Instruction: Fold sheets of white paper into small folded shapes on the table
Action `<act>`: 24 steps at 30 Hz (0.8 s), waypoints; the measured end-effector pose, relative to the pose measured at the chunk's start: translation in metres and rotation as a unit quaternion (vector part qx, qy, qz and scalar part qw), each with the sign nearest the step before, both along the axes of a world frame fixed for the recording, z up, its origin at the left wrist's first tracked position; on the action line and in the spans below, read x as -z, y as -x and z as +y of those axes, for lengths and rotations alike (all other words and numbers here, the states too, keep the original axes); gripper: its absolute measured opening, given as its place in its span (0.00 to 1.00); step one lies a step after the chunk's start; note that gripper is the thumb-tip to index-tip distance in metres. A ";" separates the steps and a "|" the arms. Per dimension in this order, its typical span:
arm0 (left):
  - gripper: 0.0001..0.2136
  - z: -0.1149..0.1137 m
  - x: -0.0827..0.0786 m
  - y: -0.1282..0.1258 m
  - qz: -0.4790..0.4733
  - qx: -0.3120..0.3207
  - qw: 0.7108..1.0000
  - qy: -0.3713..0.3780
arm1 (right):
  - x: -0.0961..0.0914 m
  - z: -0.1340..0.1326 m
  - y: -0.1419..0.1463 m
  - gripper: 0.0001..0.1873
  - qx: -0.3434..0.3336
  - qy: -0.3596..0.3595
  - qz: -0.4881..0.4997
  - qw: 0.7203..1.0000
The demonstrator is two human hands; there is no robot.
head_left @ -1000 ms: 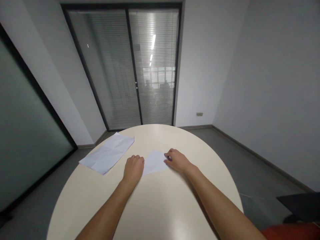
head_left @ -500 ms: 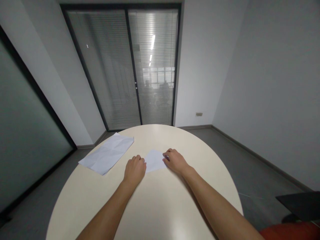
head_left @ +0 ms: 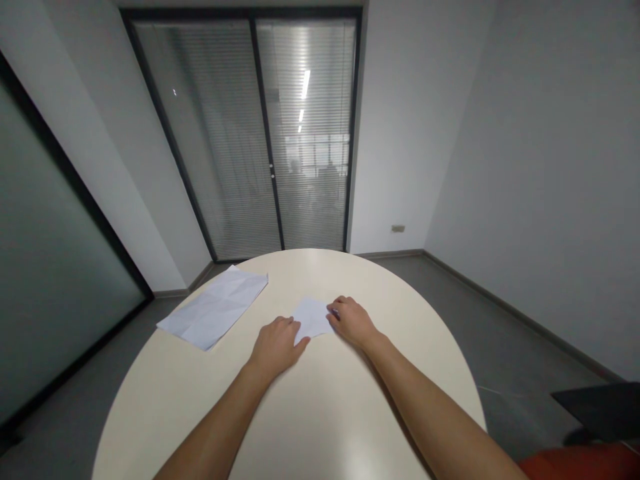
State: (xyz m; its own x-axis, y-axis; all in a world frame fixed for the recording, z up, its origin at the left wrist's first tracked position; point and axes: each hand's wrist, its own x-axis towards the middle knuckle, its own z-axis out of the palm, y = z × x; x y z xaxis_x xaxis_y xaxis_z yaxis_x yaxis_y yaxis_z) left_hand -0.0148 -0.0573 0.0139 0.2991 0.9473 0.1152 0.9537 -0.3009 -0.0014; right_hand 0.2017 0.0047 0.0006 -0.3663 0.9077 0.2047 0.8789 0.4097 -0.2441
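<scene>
We have a round table (head_left: 300, 413), creased sheet (head_left: 215, 310) at its ten o'clock. Left hand (head_left: 277, 343), thumb apart, and right hand (head_left: 351, 322), curled, clamping unclear, both touch small paper (head_left: 311, 316) between: left's two o'clock, right's nine, long axis unclear.

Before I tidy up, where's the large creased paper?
In the head view, the large creased paper lies on the left of the round table, beyond the left hand.

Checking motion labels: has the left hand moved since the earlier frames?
Yes: the left hand has shifted right, farther from the larger paper sheet lying unmoved on the table.
</scene>
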 end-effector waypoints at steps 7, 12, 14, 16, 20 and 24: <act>0.15 0.000 -0.001 0.001 0.004 0.014 1.000 0.005 | 0.002 0.002 -0.001 0.14 -0.001 -0.004 0.010 1.000; 0.14 0.001 -0.001 0.002 0.010 0.016 1.000 0.006 | 0.000 0.001 0.000 0.14 -0.002 -0.001 0.004 1.000; 0.14 0.001 -0.001 0.002 0.010 0.017 1.000 0.004 | -0.001 0.000 0.001 0.14 0.000 0.000 0.003 1.000; 0.14 0.001 0.000 0.002 0.008 0.026 1.000 -0.004 | 0.000 -0.001 0.002 0.14 0.003 0.000 0.002 1.000; 0.14 0.002 0.001 0.003 0.000 0.044 0.999 -0.017 | 0.002 -0.001 0.003 0.14 0.001 -0.003 0.003 1.000; 0.14 0.003 0.003 0.003 -0.011 0.038 0.999 -0.008 | 0.004 0.001 0.002 0.13 -0.004 -0.001 0.013 1.000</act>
